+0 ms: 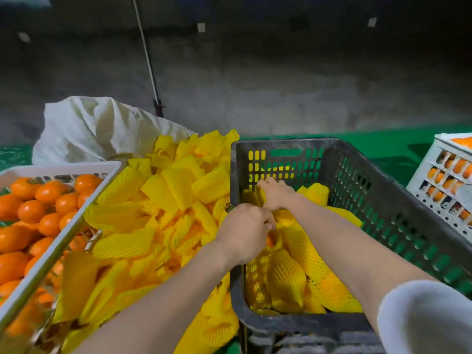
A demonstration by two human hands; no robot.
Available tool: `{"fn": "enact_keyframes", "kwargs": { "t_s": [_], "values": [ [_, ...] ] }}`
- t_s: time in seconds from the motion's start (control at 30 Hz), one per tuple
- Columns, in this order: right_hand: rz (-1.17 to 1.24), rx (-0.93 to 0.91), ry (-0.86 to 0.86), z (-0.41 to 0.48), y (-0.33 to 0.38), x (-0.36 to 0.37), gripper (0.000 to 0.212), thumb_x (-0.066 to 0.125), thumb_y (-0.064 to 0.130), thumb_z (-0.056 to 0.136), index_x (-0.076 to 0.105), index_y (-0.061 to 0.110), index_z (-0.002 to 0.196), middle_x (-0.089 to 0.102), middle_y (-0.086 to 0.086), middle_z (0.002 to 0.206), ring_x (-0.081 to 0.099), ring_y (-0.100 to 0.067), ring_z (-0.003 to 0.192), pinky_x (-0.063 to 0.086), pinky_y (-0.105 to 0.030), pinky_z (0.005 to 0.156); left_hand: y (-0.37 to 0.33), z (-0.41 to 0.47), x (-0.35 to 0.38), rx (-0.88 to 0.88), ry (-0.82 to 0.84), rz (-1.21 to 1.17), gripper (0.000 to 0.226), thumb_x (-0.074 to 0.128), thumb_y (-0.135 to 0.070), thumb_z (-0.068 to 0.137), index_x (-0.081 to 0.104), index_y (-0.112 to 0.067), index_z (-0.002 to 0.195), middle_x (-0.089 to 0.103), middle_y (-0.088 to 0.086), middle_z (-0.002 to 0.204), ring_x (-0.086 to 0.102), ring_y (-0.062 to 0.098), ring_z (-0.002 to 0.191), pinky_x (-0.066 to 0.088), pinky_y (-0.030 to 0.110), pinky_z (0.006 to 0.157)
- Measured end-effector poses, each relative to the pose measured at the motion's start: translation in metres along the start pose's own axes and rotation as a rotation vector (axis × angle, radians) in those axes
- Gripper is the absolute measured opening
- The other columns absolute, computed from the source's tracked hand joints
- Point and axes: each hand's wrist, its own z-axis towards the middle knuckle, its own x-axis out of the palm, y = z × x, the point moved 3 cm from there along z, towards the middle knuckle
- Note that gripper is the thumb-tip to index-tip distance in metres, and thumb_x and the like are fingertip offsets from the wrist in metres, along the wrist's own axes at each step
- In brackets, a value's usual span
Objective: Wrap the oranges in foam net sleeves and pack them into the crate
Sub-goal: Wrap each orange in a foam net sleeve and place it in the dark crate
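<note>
- A partly sleeved orange [271, 240], bare peel showing at the open end of its yellow foam net, sits under the left hand [244, 232]. The left fingers [267, 222] curl round it, just inside the left wall of the dark grey slotted plastic crate [383, 200].
- The right hand [277, 194] reaches beyond the left fingers to the crate's far-left corner. Its fingers [263, 186] bend down onto a yellow-netted orange [251, 198]; I cannot tell whether they grip it.
- More net-wrapped oranges [288, 277] lie in the crate, below and right of both hands.
- Left of the left fingers lies a heap of empty yellow foam net sleeves [166, 200].
- Further left, a white plastic tray [76, 221] holds bare oranges [48, 200].
- Beyond the heap stands a white woven sack [102, 129].
- Far right of the fingers is a white slotted crate [419, 192] of oranges, on the green floor [383, 146].
</note>
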Motion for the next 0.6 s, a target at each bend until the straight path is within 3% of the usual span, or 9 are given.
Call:
{"fn": "enact_keyframes", "kwargs": {
  "t_s": [0.07,0.1,0.27,0.47,0.6],
  "values": [
    [0.030,-0.010,0.013,0.003,0.002,-0.002,0.077,0.063,0.026,0.079,0.022,0.029,0.144,0.005,-0.008,0.157,0.018,-0.042,0.138,0.029,-0.057,0.105,0.000,0.001,-0.001,-0.010,0.003,-0.020,0.022,0.049,-0.019,0.097,0.071,-0.020,0.102,0.069,-0.001,0.109,0.057,0.017,0.107,0.044,0.034,0.096],
    [0.061,-0.015,-0.009,0.001,0.003,-0.006,0.078,0.063,0.025,0.078,0.023,0.030,0.144,0.006,-0.007,0.157,0.019,-0.041,0.138,0.027,-0.058,0.106,0.000,0.000,-0.001,-0.016,0.003,-0.029,0.022,0.049,-0.019,0.097,0.071,-0.020,0.102,0.069,0.000,0.109,0.057,0.017,0.106,0.044,0.034,0.096],
    [0.090,-0.112,-0.232,-0.034,0.022,-0.047,0.057,0.062,0.027,0.080,0.045,0.019,0.133,0.051,-0.011,0.132,0.048,-0.032,0.119,0.043,-0.045,0.094,-0.003,-0.004,-0.004,-0.038,-0.021,-0.086,0.022,0.050,-0.014,0.095,0.072,-0.014,0.100,0.069,0.003,0.106,0.058,0.019,0.102,0.047,0.031,0.087],
    [0.487,-0.267,-0.663,-0.106,0.083,-0.107,0.020,0.060,0.013,0.085,0.065,0.007,0.103,0.069,-0.010,0.102,0.061,-0.027,0.096,0.046,-0.034,0.086,0.003,-0.023,-0.026,-0.108,-0.210,-0.384,0.024,0.048,0.007,0.086,0.069,0.000,0.096,0.069,0.012,0.102,0.060,0.025,0.100,0.036,0.017,0.076],
    [0.640,-0.406,-0.726,-0.152,0.137,-0.124,0.014,0.062,0.011,0.083,0.069,0.008,0.094,0.070,-0.003,0.091,0.059,-0.014,0.080,0.040,-0.018,0.077,0.057,-0.055,-0.063,-0.271,-0.308,-0.427,0.033,0.046,0.013,0.081,0.069,-0.003,0.098,0.067,0.007,0.089,0.062,0.022,0.088,0.037,0.014,0.065]
  ]
}}
